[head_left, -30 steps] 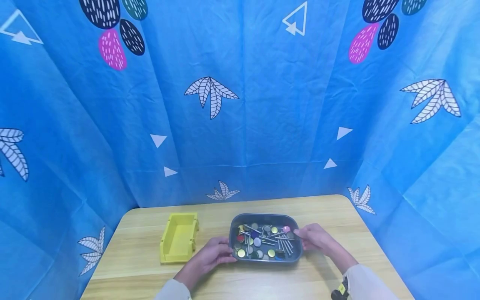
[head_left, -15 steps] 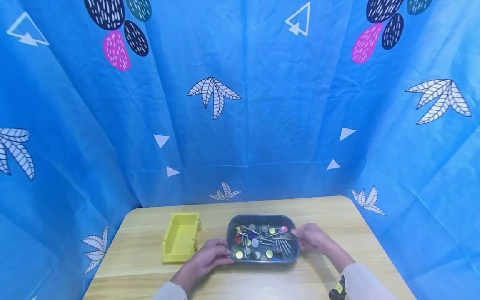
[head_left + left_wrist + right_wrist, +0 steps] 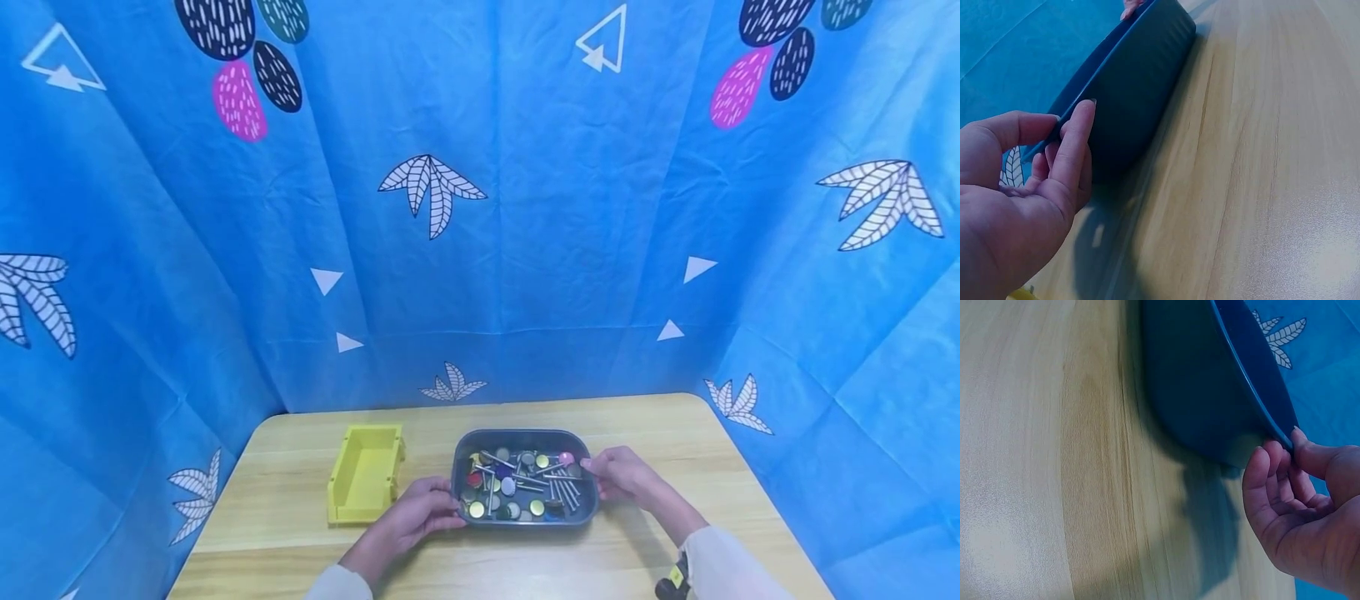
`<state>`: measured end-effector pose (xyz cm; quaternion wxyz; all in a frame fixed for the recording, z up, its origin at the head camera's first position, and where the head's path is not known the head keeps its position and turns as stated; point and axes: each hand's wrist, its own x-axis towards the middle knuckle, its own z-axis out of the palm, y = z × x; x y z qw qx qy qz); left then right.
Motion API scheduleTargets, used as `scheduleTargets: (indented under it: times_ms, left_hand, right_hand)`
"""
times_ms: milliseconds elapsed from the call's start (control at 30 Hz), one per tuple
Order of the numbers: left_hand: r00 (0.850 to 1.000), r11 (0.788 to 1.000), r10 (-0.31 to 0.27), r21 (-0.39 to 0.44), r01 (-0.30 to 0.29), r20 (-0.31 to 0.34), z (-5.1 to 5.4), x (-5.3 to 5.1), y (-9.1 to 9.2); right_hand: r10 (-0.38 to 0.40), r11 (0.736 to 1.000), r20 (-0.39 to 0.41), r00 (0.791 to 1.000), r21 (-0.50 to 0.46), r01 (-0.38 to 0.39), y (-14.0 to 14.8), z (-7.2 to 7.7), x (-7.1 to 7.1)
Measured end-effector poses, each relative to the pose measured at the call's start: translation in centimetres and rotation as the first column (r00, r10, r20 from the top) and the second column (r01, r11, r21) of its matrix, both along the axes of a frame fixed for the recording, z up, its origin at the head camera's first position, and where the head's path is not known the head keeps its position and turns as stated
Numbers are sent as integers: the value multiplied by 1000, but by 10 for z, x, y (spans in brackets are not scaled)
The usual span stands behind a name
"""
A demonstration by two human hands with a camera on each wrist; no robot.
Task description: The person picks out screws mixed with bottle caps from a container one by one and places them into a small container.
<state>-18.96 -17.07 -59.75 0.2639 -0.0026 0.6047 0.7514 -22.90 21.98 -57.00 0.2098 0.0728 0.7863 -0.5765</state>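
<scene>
A dark grey oblong tub (image 3: 525, 524) stands on the table in the head view, with rounded corners. Inside it lie several bottle caps, among them a pink cap (image 3: 566, 457) and a gold cap (image 3: 476, 510), mixed with several long metal nails (image 3: 567, 492). My left hand (image 3: 422, 514) pinches the tub's left rim; in the left wrist view its thumb is over the edge and the fingers sit against the outer wall (image 3: 1135, 94). On the opposite end, my right hand (image 3: 621, 475) pinches the right rim between thumb and fingers.
To the left of the tub is a yellow plastic bin (image 3: 367, 479) with nothing visible inside. Both stand on a light wooden table (image 3: 637, 417). Blue patterned cloth (image 3: 480, 275) hangs behind the table and along both sides.
The tub has slid slightly left toward the yellow bin, with both hands keeping hold of its rims. The head view has shifted a little.
</scene>
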Motion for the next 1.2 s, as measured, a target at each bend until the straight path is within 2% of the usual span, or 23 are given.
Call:
scheduleTargets:
  times_ms: [200,500,600,700,733,833,900,933,1000,1067,1100,1133,1167,1200]
  left_hand:
    - [999,996,40,-73,-43,-33,4,4,2]
    - [992,979,95,-174,-109,-83,13,6,11]
    - [986,964,123,-223,-146,-116,15,5,15]
    - [975,934,149,-301,-194,-167,17,3,18]
    - [969,918,155,-335,-213,-192,18,3,19]
    - [947,853,166,-443,-277,-273,21,2,22]
    - [922,794,159,-509,-332,-353,24,1,25]
    - [907,757,143,-547,-358,-397,26,0,27]
    - [863,674,86,-609,-418,-497,30,-1,32]
    - [807,585,-2,-656,-478,-590,33,-2,38]
    - [788,550,-44,-673,-495,-615,34,-3,41]
    - [764,518,-91,-686,-512,-639,35,-4,44]
    - [746,497,-128,-693,-522,-654,36,-5,46]
    - [735,489,-157,-699,-523,-659,37,-6,49]
  right_hand:
    - [0,1000,12,1000,-17,0,-3,-1,-1]
    - [-1,1000,9,1000,-23,1,-1,-3,-2]
    - [4,1000,7,1000,-31,-4,0,-3,-2]
    - [3,999,9,1000,-39,-3,0,-2,-2]
    - [4,999,9,1000,-44,-4,0,-2,-2]
    - [9,999,9,1000,-53,-8,0,-2,-2]
    - [15,998,6,1000,-56,-14,0,-3,-2]
    - [17,998,4,1000,-58,-17,0,-3,-2]
    - [22,998,4,1000,-54,-21,0,-3,-2]
    - [26,998,6,1000,-53,-26,1,-3,-3]
    - [28,998,8,1000,-51,-27,1,-3,-3]
    - [29,998,10,1000,-48,-28,2,-3,-3]
    - [29,999,12,1000,-47,-28,2,-3,-3]
    - [27,998,14,1000,-49,-26,2,-3,-3]
